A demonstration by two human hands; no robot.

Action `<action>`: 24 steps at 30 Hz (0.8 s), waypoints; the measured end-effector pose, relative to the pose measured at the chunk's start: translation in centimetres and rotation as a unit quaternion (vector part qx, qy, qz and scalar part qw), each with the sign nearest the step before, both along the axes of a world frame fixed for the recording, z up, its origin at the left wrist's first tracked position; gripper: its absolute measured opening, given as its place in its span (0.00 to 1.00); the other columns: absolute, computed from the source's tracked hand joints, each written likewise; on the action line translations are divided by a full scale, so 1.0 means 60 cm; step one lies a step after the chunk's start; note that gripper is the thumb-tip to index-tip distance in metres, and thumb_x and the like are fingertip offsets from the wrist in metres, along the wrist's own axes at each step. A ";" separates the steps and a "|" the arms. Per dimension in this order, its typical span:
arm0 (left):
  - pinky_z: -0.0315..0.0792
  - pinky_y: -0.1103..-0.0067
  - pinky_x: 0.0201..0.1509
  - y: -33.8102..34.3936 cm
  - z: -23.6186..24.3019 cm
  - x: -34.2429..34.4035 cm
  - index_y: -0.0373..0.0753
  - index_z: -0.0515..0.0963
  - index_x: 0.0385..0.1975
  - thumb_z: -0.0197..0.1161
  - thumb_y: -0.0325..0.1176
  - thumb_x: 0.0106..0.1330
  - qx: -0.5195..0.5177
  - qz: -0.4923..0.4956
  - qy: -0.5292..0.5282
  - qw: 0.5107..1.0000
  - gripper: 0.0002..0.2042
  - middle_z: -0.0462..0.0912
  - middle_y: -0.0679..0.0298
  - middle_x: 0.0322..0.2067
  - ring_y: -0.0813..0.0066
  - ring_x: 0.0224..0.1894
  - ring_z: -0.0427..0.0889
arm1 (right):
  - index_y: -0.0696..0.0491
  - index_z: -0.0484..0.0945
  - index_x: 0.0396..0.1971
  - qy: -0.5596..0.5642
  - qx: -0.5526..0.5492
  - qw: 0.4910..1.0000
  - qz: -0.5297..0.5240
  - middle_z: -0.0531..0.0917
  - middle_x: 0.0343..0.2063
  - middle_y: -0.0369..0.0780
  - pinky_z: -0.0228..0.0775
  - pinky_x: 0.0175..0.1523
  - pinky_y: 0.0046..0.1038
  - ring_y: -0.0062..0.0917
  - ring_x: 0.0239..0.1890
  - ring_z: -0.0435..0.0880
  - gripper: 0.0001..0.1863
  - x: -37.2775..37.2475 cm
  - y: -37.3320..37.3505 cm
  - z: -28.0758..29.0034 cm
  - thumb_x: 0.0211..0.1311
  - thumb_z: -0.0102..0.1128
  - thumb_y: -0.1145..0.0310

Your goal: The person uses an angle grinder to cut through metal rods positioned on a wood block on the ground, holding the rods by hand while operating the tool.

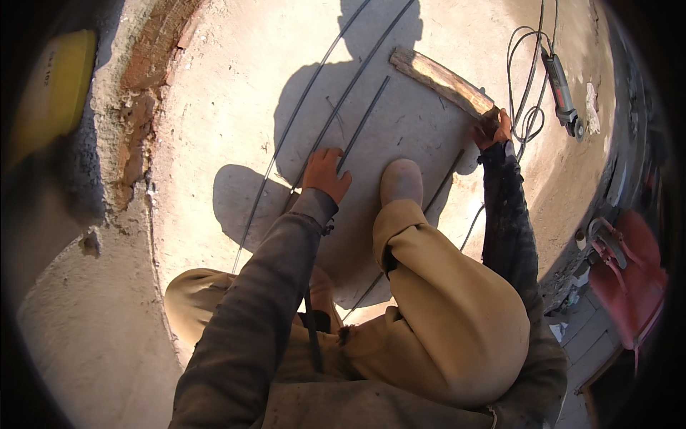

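Observation:
My right hand (495,132) is closed around the near right end of a short, rough wooden board (443,80), which slants across the floor. My left hand (326,175) lies over the metal rods with its thumb spread away from the fingers. A short dark rod (364,120) runs down between that thumb and the fingers. Another longer rod (350,87) passes under the same hand, and a third thin rod (282,139) lies to its left. What the left fingertips touch underneath is hidden.
An angle grinder (562,93) with a looped black cable (530,125) lies at the far right. A red object (632,279) rests at the right edge. On the left are a broken plaster edge (139,107) and a blurred yellow object (61,89). My shoe (401,182) stands between my hands.

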State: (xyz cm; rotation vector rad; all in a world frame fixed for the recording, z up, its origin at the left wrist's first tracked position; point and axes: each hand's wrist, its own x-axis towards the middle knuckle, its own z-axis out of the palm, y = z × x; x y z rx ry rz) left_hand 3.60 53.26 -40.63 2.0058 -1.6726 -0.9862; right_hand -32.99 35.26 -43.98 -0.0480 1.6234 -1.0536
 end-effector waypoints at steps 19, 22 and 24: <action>0.59 0.62 0.54 -0.065 -0.039 0.099 0.35 0.61 0.49 0.65 0.40 0.43 0.036 0.166 -0.140 0.975 0.32 0.64 0.50 0.48 0.54 0.52 0.62 | 0.62 0.73 0.42 0.009 0.011 0.827 0.562 0.79 0.36 0.44 0.70 0.43 0.25 0.29 0.35 0.79 0.19 0.351 0.128 -0.040 0.54 0.51 0.65; 0.59 0.62 0.54 -0.077 -0.030 0.094 0.34 0.61 0.49 0.65 0.43 0.42 0.064 0.152 -0.129 0.978 0.34 0.65 0.51 0.47 0.54 0.51 0.63 | 0.64 0.71 0.43 -0.030 0.056 0.856 0.514 0.78 0.37 0.46 0.71 0.43 0.28 0.32 0.37 0.78 0.17 0.356 0.127 -0.055 0.55 0.48 0.70; 0.59 0.63 0.54 -0.076 -0.028 0.093 0.33 0.61 0.48 0.67 0.46 0.41 0.076 0.146 -0.138 0.977 0.35 0.65 0.51 0.46 0.54 0.51 0.62 | 0.66 0.67 0.46 -0.103 0.099 0.888 0.437 0.76 0.41 0.48 0.72 0.44 0.32 0.36 0.41 0.77 0.17 0.368 0.122 -0.042 0.56 0.45 0.75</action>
